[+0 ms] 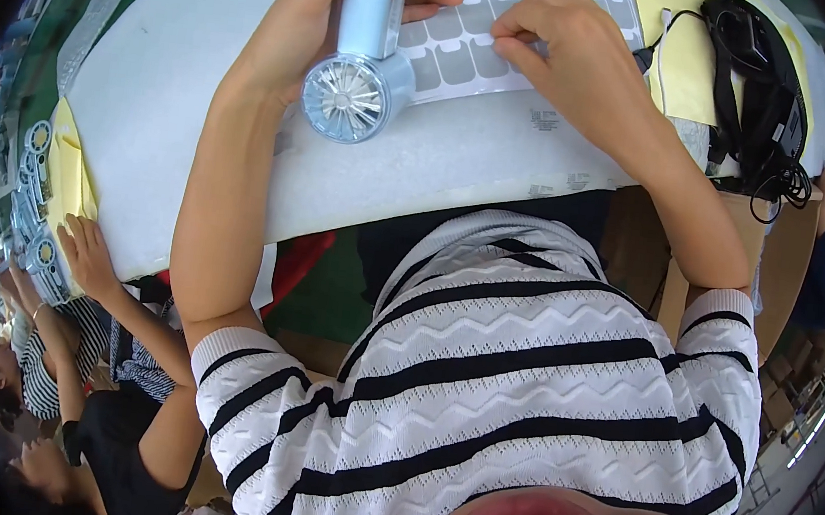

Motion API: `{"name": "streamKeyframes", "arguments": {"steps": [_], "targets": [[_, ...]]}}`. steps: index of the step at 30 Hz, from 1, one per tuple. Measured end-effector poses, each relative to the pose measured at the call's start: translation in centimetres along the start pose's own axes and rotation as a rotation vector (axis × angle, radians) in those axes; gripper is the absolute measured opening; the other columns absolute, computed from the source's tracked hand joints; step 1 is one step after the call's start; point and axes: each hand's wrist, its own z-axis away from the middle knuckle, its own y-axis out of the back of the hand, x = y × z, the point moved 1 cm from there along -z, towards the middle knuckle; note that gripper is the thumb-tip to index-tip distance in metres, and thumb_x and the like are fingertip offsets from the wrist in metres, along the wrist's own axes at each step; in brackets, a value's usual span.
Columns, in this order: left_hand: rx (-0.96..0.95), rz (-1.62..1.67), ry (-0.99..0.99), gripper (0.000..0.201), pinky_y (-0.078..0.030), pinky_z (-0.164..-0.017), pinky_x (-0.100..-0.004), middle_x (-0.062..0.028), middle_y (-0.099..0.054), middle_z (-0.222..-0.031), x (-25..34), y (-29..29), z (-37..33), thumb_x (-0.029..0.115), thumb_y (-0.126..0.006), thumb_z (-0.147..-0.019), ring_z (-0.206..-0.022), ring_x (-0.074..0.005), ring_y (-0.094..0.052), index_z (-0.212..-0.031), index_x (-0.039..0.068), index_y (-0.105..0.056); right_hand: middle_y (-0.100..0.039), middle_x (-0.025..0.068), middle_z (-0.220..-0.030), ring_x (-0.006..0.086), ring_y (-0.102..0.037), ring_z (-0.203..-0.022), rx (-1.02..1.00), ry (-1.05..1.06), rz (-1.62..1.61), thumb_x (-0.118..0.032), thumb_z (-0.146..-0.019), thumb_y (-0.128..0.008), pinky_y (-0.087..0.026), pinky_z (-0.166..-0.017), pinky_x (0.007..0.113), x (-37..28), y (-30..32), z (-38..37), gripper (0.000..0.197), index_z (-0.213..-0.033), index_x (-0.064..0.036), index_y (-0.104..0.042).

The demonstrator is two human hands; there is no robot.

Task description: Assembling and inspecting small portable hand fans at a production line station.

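A light blue handheld fan (371, 12) is in my left hand (301, 30), its round head with clear radial blades toward me and its handle running up to the top edge. My left fingers wrap behind the handle, and some tips come out on its right side. Under both hands lies a sheet of grey rounded stickers (458, 63) on a white backing. My right hand (579, 59) is over the sheet's right part, thumb and forefinger drawn together at a sticker. Whether a sticker is between those fingertips cannot be made out.
The white tabletop (189, 83) has a curved near edge. A black strapped device with a coiled cable (768, 84) lies at the right, on yellow paper (687, 80). Co-workers sit at the left beside several blue fans (33, 187); one co-worker's hand (86, 258) touches yellow paper.
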Motion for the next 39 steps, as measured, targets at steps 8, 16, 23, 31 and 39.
{"name": "streamKeyframes", "arguments": {"steps": [8,16,23,31,39], "targets": [[-0.001,-0.270,-0.002,0.054,-0.046,-0.093,-0.0318,-0.0193,-0.067,-0.105,0.6,-0.7,1.1,0.053,-0.036,-0.094,-0.101,-0.0238,-0.064,-0.092,0.008,-0.064,-0.060,0.0067,-0.077,0.0198,-0.052,-0.072,-0.234,-0.222,0.004,-0.003,-0.076,-0.065,-0.045,-0.067,0.030,-1.1,0.6,-1.0,0.009,-0.084,-0.0014,-0.064],[0.004,-0.219,0.016,0.050,-0.047,-0.092,-0.0331,-0.0199,-0.066,-0.102,0.7,-0.6,0.7,0.048,-0.038,-0.096,-0.098,-0.0245,-0.063,-0.089,0.005,-0.063,-0.061,0.0099,-0.079,0.0249,-0.055,-0.072,0.014,-0.010,0.201,-0.001,-0.076,-0.062,-0.046,-0.068,0.033,-2.7,-0.9,0.2,0.006,-0.081,-0.0004,-0.059],[-0.084,-0.175,-0.140,0.044,-0.049,-0.081,-0.0284,-0.0165,-0.068,-0.095,0.3,0.1,0.2,0.040,-0.049,-0.095,-0.085,-0.0192,-0.062,-0.086,0.000,-0.067,-0.063,0.0122,-0.080,0.0288,-0.057,-0.073,-0.132,-0.089,0.215,-0.002,-0.077,-0.060,-0.046,-0.067,0.037,-2.3,-0.5,-0.5,0.005,-0.077,-0.0002,-0.056],[-0.177,-0.230,-0.209,0.040,-0.047,-0.074,-0.0268,-0.0126,-0.067,-0.089,0.7,-0.4,1.8,0.039,-0.056,-0.090,-0.080,-0.0175,-0.060,-0.091,0.001,-0.066,-0.058,0.0031,-0.074,0.0121,-0.052,-0.067,-0.142,-0.156,-0.581,-0.004,-0.082,-0.060,-0.044,-0.063,0.025,-3.1,7.0,-0.8,0.004,-0.079,-0.0018,-0.058],[-0.252,-0.324,-0.562,0.046,-0.046,-0.067,-0.0257,-0.0074,-0.065,-0.081,1.1,-2.2,5.1,0.032,-0.075,-0.072,-0.069,-0.0159,-0.056,-0.102,0.000,-0.062,-0.065,0.0090,-0.071,0.0119,-0.058,-0.054,-0.291,-0.313,-1.389,-0.010,-0.087,-0.068,-0.047,-0.052,0.019,-5.6,9.9,-3.2,0.017,-0.095,0.0048,-0.065]]}}
